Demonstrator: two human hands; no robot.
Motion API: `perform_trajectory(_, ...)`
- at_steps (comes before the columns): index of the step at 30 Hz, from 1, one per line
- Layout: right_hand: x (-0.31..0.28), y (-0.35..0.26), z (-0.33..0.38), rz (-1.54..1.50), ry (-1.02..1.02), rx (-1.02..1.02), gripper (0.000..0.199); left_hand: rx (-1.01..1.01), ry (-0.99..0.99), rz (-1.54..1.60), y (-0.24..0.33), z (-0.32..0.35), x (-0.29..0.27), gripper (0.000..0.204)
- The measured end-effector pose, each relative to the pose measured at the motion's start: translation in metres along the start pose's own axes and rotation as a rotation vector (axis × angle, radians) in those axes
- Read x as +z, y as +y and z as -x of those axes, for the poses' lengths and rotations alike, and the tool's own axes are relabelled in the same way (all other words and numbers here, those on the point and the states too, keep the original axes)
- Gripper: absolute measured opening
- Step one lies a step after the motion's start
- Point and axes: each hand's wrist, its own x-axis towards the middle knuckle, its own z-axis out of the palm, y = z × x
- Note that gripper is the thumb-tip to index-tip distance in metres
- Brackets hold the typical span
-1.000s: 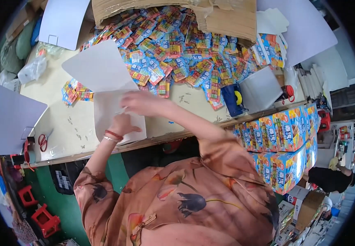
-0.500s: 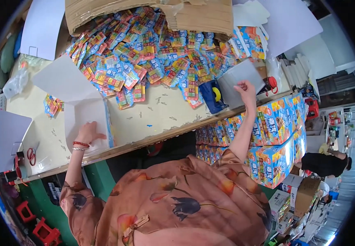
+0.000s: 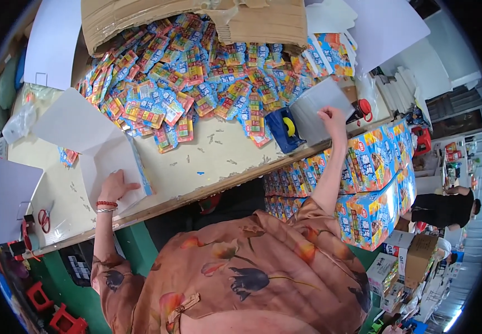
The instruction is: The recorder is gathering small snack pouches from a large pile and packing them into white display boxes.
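An open carton (image 3: 97, 177), white inside with a blue printed side, lies on the table at the left, its white flap folded out to the far left. Down inside it rests my left hand (image 3: 117, 186), thumb spread from the fingers and nothing visible in the grasp. My right hand (image 3: 333, 121) is over a stack of clear plastic sheets (image 3: 307, 118) at the table's right edge. Its fingertips are pinched together at the top sheet. A blue tape dispenser (image 3: 280, 132) with yellow tape stands against the left side of this stack.
Colourful small packets (image 3: 168, 83) spill from a large cardboard box (image 3: 140, 19) across the far table. Printed cartons (image 3: 369, 217) are stacked right of the table edge. Red scissors (image 3: 44, 220) lie at the left. A red-capped bottle (image 3: 363, 109) is beyond the sheets. Another person (image 3: 444, 209) is far right.
The carton under my left hand has turned slightly, its flap swinging left over more of the loose packets there. My right hand stays at the plastic sheets, and the view has shifted a little.
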Motion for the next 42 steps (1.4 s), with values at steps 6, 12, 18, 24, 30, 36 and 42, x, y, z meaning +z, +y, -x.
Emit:
perform_trajectory(6, 0.038, -0.017, 0.026, 0.737, 0.419, -0.386, 0.009, -0.015, 0.016, -0.135, -0.001, 0.007, 0.004, 0.066)
perform_trajectory(12, -0.034, 0.039, -0.044, 0.77, 0.766, -0.101, 0.01, -0.09, -0.122, -0.07, 0.006, 0.015, -0.021, 0.064)
perform_trajectory(18, -0.054, -0.144, -0.001, 0.63, 0.88, -0.386, 0.017, 0.065, 0.464, 0.225, 0.013, 0.06, -0.041, 0.053)
perform_trajectory(24, 0.08, -0.259, 0.129, 0.058, -0.132, -1.394, 0.028, 0.551, 1.03, 0.405, 0.094, 0.095, -0.068, 0.106)
perform_trajectory(30, 0.195, -0.309, 0.14, -0.447, 0.118, -1.525, 0.039, 0.386, 1.346, 0.348, 0.053, 0.088, -0.036, 0.058)
perform_trajectory(36, 0.244, -0.262, 0.126, -0.586, -0.134, -0.919, 0.03, 0.01, 1.118, 0.868, 0.034, 0.074, -0.03, 0.066)
perform_trajectory(42, 0.248, -0.198, 0.115, -0.501, -0.28, -0.689, 0.032, -0.232, 0.947, 0.393, 0.007, 0.04, 0.021, 0.079)
